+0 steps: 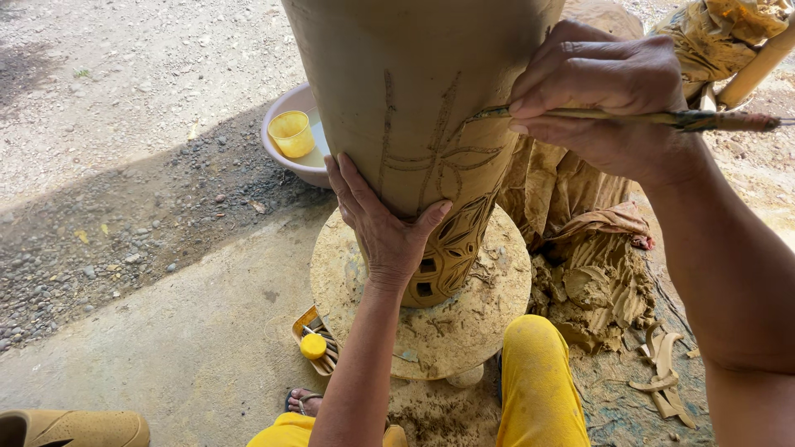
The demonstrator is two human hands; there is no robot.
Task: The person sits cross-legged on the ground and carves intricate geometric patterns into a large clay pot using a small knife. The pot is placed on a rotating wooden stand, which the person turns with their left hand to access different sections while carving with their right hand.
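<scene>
Right hand (609, 99): nearest the lens, fingers pinched tight on a thin carving tool (662, 118), its tip on the tall clay vase (414, 108), upper right side.
Left hand (385, 219): spread flat against the vase's lower front, thumb splayed across the cut-out pattern.
Vase: upright on the round clay-caked turntable (489, 306), incised lines at mid-height, openwork below.
Left of vase: pink basin (286, 157) with a yellow cup (291, 132) inside.
Right of vase: lump of wet clay (592, 290), trimmings beside it.
Below vase: yellow-trousered knee (538, 372).

Hands (383, 228) on clay vase (414, 99); carving tool (654, 118)
</scene>
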